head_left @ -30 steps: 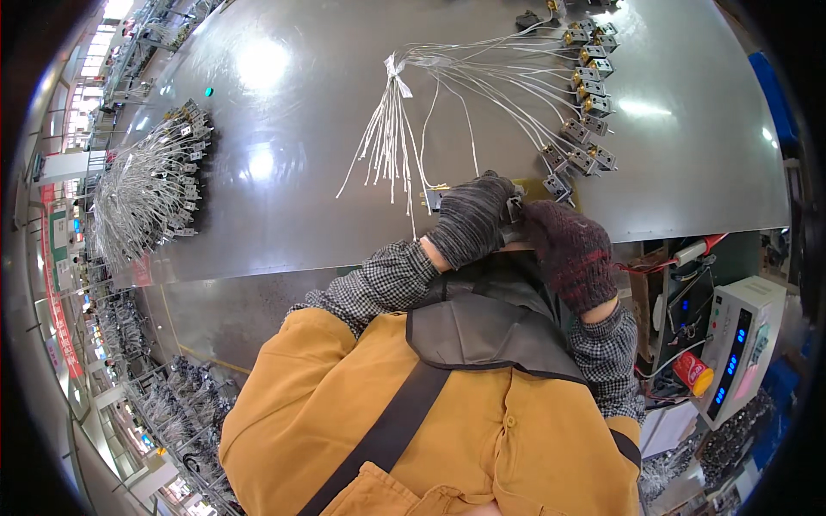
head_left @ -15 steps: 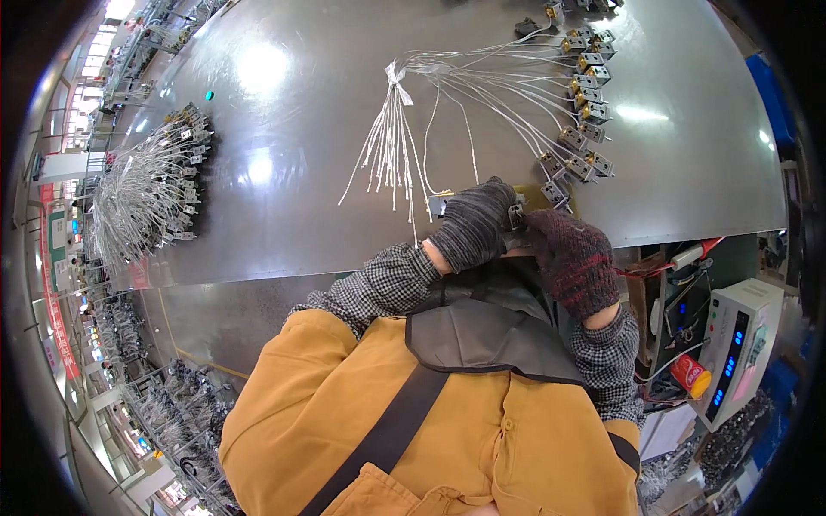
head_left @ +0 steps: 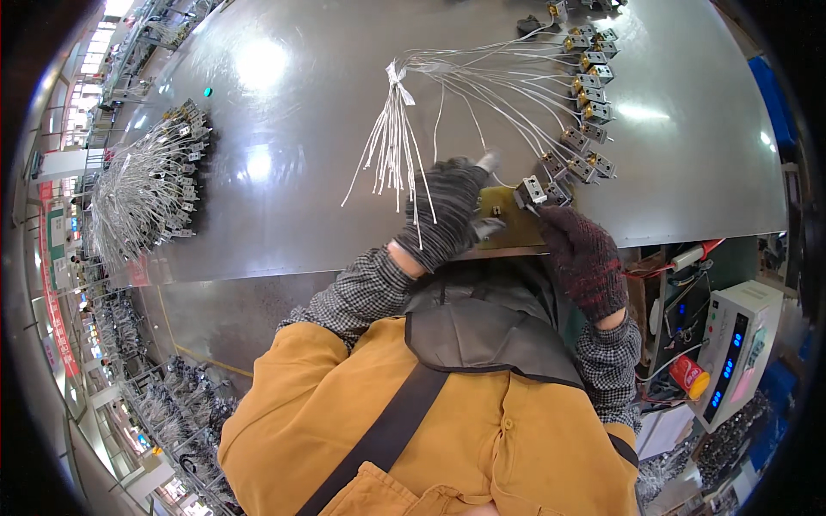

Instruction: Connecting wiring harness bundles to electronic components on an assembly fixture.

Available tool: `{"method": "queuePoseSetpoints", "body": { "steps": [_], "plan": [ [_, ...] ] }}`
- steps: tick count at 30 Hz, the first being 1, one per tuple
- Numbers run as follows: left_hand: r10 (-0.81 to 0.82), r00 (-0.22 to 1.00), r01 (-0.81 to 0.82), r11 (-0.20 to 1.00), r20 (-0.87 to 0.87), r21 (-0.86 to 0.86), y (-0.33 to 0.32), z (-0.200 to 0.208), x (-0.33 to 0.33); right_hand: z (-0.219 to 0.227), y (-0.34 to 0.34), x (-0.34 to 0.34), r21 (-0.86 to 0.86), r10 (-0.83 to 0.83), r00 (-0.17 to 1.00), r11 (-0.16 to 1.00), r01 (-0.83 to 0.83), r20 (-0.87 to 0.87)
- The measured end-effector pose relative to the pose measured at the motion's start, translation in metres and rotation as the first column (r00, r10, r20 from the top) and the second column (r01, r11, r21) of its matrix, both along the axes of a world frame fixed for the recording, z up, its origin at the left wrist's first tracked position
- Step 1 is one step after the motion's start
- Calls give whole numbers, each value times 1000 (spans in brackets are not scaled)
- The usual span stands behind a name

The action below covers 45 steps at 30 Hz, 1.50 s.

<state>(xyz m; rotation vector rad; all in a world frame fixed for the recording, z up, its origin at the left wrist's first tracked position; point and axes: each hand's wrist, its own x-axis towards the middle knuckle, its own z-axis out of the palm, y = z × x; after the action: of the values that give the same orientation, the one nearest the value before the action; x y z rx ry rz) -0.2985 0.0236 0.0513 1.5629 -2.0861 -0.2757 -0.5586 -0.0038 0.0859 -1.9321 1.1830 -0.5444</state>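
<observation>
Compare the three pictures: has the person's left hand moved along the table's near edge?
Yes. The left hand has reached further onto the metal table, away from the near edge and toward the tied bundle of white wires.

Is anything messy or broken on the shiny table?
Nothing looks broken or spilled. The white wires are tied in one bundle and fan out to small parts in a row. A second wired heap sits apart on the left. Both gloved hands, left hand and right hand, work at the table's near edge.
</observation>
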Motion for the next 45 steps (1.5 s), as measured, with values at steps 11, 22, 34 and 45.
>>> {"method": "queuePoseSetpoints", "body": {
  "steps": [11,22,34,45],
  "plan": [
    [-88,994,64,947,60,316,-1,-11,8,-26,8,10,60,101,994,993,-103,42],
    [338,687,184,775,-644,604,-6,-6,1,-30,-4,6,-78,61,995,995,-68,-84],
    [-174,944,228,958,-280,173,-8,-16,-7,-8,0,10,-113,58,997,991,-64,-51],
    [-140,933,170,984,-333,61,-6,-40,-19,2,-1,19,-312,136,944,922,-232,-299]
  ]
}}
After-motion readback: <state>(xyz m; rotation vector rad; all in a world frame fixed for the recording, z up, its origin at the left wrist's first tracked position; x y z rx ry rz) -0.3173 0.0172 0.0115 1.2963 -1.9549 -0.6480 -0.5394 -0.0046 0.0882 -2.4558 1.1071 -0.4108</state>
